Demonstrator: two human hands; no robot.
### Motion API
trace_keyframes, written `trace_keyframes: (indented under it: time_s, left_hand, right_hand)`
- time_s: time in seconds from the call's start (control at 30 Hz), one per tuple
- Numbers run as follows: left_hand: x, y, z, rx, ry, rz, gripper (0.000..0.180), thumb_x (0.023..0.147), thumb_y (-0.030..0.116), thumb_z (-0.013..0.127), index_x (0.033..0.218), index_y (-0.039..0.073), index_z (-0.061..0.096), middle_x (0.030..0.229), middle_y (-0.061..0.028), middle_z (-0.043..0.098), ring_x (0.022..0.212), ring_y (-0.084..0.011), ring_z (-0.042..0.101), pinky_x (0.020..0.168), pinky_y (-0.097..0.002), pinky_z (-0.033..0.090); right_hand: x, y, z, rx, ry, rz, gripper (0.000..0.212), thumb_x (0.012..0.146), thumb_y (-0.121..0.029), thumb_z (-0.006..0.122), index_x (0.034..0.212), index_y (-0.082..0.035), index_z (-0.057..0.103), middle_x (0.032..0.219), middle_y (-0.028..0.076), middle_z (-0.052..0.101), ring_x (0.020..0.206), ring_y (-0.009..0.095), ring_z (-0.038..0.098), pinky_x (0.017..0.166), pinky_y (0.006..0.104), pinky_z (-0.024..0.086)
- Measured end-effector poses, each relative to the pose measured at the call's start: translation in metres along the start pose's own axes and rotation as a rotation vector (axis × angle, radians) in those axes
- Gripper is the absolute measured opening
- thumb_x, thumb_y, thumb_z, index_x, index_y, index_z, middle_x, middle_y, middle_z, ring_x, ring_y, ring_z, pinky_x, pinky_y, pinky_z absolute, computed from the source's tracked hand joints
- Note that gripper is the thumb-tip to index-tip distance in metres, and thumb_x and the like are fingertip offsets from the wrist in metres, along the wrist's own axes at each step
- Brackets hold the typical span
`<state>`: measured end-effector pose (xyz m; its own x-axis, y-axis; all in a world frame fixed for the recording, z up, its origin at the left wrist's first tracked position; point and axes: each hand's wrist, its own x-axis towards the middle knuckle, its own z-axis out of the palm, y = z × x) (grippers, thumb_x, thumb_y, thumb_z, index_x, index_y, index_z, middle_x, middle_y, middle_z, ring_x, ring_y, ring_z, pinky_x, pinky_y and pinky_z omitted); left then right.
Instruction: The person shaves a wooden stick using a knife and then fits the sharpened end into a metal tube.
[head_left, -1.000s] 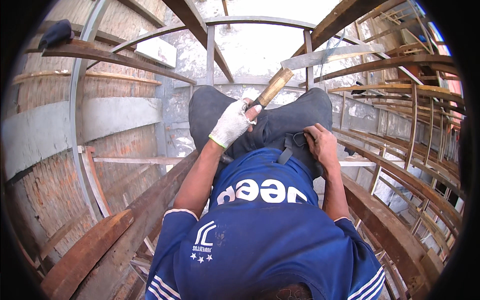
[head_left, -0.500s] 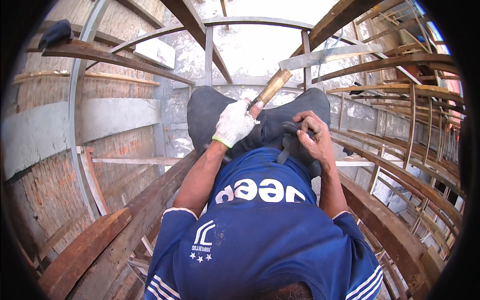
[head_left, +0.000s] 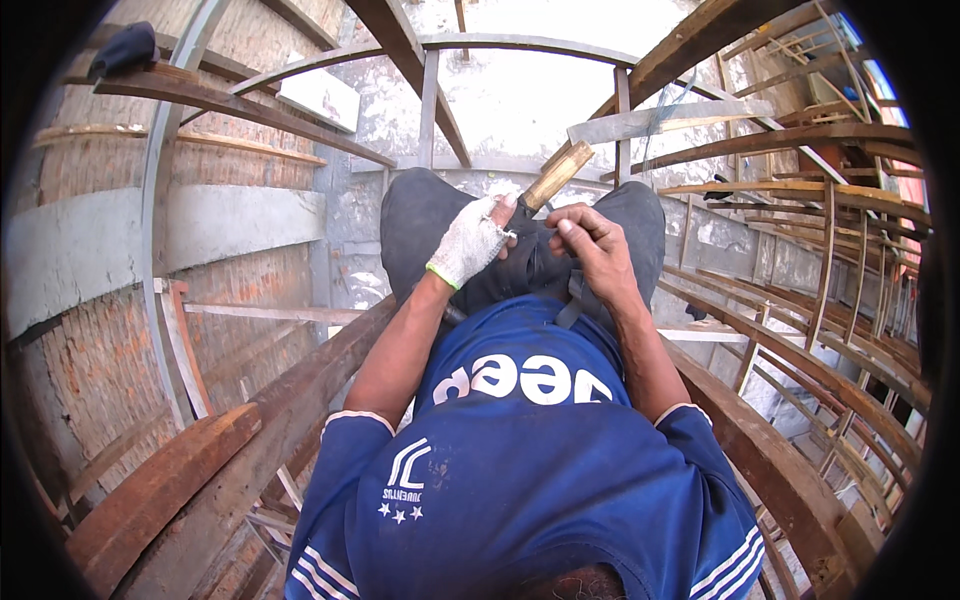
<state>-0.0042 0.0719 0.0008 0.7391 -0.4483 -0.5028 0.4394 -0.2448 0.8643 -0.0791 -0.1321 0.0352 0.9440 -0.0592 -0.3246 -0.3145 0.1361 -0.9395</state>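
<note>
My left hand [head_left: 468, 243], in a white knitted glove with bare fingertips, is closed on the dark lower end of a short wooden piece [head_left: 560, 175]. The pale brown wood slants up and away to the right, above my lap. Close beside that dark end is my bare right hand [head_left: 600, 250], its thumb and fingers pinched together. A small dark sliver shows by its fingertips, too small to name. Behind the hands are my dark trousers [head_left: 420, 215], and a dark strap [head_left: 572, 305] hangs at my waist.
Timber beams frame me on both sides, with a thick one [head_left: 300, 420] at left and another [head_left: 770, 450] at right. A grey board [head_left: 665, 120] lies across the beams ahead. A dark cap [head_left: 125, 50] rests on a beam far left. Stacked timber fills the right.
My right hand has moved from the waist strap up and left, to beside the wooden piece's dark end. The left hand keeps its hold, and the view has shifted slightly.
</note>
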Motion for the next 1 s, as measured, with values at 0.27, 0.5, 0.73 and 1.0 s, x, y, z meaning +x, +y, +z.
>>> trace_keyframes:
  time_s: [0.27, 0.5, 0.73, 1.0]
  left_hand:
    - [0.004, -0.001, 0.006, 0.148, -0.045, 0.032, 0.034, 0.104, 0.035, 0.057, 0.108, 0.003, 0.066, 0.080, -0.0046, 0.065, 0.064, -0.0111, 0.061, 0.059, -0.0283, 0.050]
    - [0.008, -0.012, 0.008, 0.166, -0.051, 0.057, 0.031, 0.104, 0.032, 0.057, 0.107, 0.003, 0.065, 0.081, -0.0025, 0.064, 0.066, -0.0100, 0.061, 0.060, -0.0265, 0.050]
    - [0.009, -0.020, 0.006, 0.082, -0.044, 0.056, 0.042, 0.102, 0.036, 0.060, 0.121, -0.002, 0.063, 0.083, -0.0112, 0.068, 0.064, -0.0158, 0.065, 0.064, -0.0341, 0.053]
    - [0.008, -0.017, 0.008, 0.044, -0.024, 0.067, 0.043, 0.102, 0.037, 0.061, 0.118, -0.003, 0.064, 0.081, -0.0110, 0.068, 0.063, -0.0160, 0.064, 0.063, -0.0339, 0.052]
  right_hand:
    - [0.011, 0.005, 0.013, 0.012, 0.069, 0.030, 0.017, 0.099, -0.005, 0.066, 0.114, 0.003, 0.063, 0.096, 0.007, 0.070, 0.079, 0.009, 0.064, 0.070, 0.0246, 0.052]
    - [0.015, 0.011, 0.004, -0.161, 0.048, 0.070, 0.016, 0.096, -0.008, 0.070, 0.108, 0.002, 0.068, 0.083, 0.005, 0.071, 0.071, 0.009, 0.065, 0.065, 0.0249, 0.053]
    - [0.014, 0.012, 0.000, -0.161, 0.050, 0.085, 0.014, 0.095, -0.009, 0.069, 0.105, 0.001, 0.069, 0.081, 0.004, 0.070, 0.069, 0.008, 0.062, 0.062, 0.0241, 0.051]
    - [0.012, 0.014, 0.000, -0.142, 0.066, 0.086, 0.012, 0.095, -0.009, 0.069, 0.102, 0.001, 0.067, 0.079, 0.004, 0.069, 0.067, 0.008, 0.062, 0.061, 0.0237, 0.051]
